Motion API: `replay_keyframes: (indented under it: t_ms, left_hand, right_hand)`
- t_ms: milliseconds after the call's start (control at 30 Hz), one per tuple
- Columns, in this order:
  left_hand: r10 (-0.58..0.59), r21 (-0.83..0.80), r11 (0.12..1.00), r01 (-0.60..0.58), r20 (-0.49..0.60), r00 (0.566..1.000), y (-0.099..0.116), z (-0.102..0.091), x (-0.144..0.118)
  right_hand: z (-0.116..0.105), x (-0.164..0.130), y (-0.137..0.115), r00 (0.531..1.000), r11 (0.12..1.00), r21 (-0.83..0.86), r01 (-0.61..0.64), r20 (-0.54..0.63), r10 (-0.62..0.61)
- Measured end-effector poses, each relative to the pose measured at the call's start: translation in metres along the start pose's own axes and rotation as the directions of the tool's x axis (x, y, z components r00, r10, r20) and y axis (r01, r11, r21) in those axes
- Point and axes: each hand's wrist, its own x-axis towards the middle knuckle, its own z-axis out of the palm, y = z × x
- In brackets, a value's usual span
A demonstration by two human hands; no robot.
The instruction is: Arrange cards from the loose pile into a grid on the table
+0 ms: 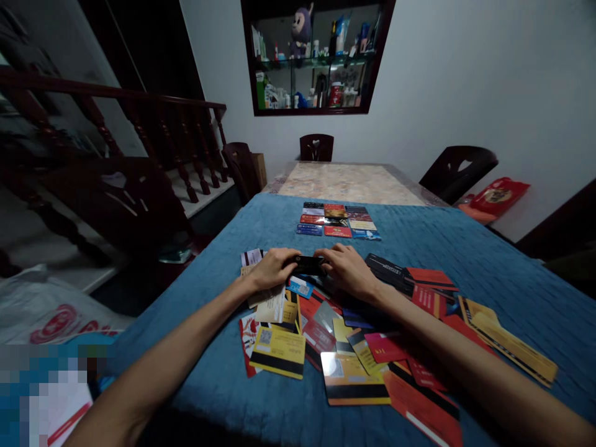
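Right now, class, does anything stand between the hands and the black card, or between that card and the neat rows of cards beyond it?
Nothing visible does. The left hand and right hand touch the black card at its opposite ends, and only blue cloth shows between it and the rows of cards.

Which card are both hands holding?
The black card between the left hand and right hand; the others lie in the neat rows or the loose spread.
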Motion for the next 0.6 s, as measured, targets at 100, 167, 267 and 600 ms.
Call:
replay_keyframes:
  t_ms: [100, 167, 267, 600]
  left_hand:
    - [0.017, -0.015, 1.0, -0.017, -0.003, 1.0, 0.0001, 0.0012, -0.0008]
    - [0.02, -0.028, 0.999, -0.02, -0.005, 1.0, 0.0009, 0.0013, -0.001]
    - [0.027, -0.045, 0.999, -0.027, -0.002, 1.0, 0.002, 0.001, -0.0006]
    - [-0.013, -0.053, 0.999, 0.012, -0.035, 0.999, 0.0018, -0.0007, -0.001]
  right_hand:
    - [-0.0007, 0.0003, -0.0011, 1.0, 1.0, -0.017, -0.004, 0.012, 0.004]
    - [-0.0018, 0.0004, -0.0018, 1.0, 1.0, -0.026, 0.004, 0.022, -0.003]
    - [-0.0029, 0.0, -0.0031, 1.0, 0.998, -0.065, 0.009, 0.031, -0.007]
    - [-0.0042, -0.002, -0.0104, 0.999, 0.98, -0.194, 0.036, -0.024, -0.041]
